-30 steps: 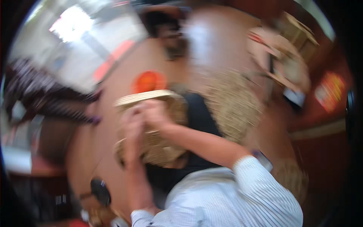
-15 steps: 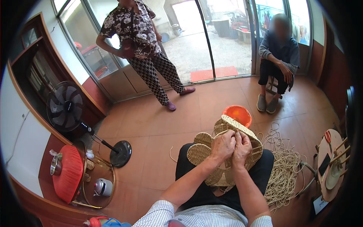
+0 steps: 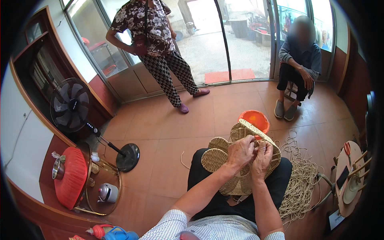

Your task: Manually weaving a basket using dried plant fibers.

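Across my lap, over dark trousers, rests a woven straw piece (image 3: 215, 159) with several rounded, petal-like lobes and a thick band standing up along its far right side. My left hand (image 3: 241, 153) is closed at that band, with thumb and fingers pinched together. Close beside it, my right hand (image 3: 261, 159) is also closed on the piece, its fingertips almost meeting the left ones. Whatever strand lies between the fingertips is mostly hidden. A heap of loose straw cord (image 3: 300, 188) lies on the floor by my right leg.
Beyond my knees stands an orange bowl (image 3: 256, 119). A floor fan (image 3: 128, 157) and a low rack with a kettle (image 3: 108, 193) stand left. Red-handled scissors (image 3: 347, 149) lie on a round board at right. One person (image 3: 146, 40) stands near the glass doors; another (image 3: 300, 64) sits.
The view has shifted slightly, moving the whole scene a little. My fingertips have drawn slightly apart at the band, both hands still closed there.
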A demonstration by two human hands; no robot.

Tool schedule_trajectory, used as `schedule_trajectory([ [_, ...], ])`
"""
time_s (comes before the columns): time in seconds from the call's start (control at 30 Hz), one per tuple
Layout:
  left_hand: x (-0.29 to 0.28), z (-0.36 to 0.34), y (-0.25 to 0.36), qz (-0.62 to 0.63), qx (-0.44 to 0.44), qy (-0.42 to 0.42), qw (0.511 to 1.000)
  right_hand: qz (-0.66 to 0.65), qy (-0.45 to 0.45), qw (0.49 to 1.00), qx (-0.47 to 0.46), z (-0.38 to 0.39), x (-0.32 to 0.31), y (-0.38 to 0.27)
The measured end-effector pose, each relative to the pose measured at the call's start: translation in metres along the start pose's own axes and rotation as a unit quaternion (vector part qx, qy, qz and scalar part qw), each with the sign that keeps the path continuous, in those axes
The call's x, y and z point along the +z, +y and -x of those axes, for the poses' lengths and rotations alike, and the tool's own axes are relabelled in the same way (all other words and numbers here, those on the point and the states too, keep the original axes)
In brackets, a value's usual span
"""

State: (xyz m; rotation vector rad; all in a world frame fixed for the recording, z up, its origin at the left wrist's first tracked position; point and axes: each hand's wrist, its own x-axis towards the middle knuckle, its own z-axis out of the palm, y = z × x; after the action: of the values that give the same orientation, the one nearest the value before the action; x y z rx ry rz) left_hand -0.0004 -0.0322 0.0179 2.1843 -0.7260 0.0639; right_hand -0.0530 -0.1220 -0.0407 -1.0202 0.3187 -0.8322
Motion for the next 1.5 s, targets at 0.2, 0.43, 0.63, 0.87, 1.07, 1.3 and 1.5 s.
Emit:
schedule_trajectory([
  [0.2, 0.013, 0.015, 0.007, -0.037, 0.134, 0.131, 0.982, 0.035, -0.059, 0.993, -0.101, 0.007, -0.006, -0.044],
  [0.43, 0.017, 0.002, -0.007, 0.133, 0.139, 0.083, 0.978, 0.190, -0.075, 0.973, -0.103, -0.003, -0.006, -0.063],
  [0.63, 0.004, 0.000, -0.012, 0.230, 0.030, 0.150, 0.961, 0.215, -0.071, 0.974, 0.001, -0.015, -0.001, -0.047],
  [0.87, 0.005, 0.004, -0.008, 0.189, 0.019, 0.162, 0.968, 0.131, -0.049, 0.990, 0.012, -0.019, 0.007, -0.031],
  [1.07, 0.001, -0.004, -0.008, 0.043, 0.044, 0.167, 0.984, 0.227, -0.019, 0.973, -0.043, -0.022, 0.009, -0.021],
  [1.3, 0.007, -0.008, -0.005, -0.042, 0.059, 0.141, 0.987, 0.288, -0.007, 0.951, -0.110, -0.028, 0.010, -0.019],
  [1.5, 0.002, -0.008, 0.005, 0.092, -0.060, -0.002, 0.994, 0.252, 0.004, 0.966, -0.051, -0.027, 0.001, -0.026],
])
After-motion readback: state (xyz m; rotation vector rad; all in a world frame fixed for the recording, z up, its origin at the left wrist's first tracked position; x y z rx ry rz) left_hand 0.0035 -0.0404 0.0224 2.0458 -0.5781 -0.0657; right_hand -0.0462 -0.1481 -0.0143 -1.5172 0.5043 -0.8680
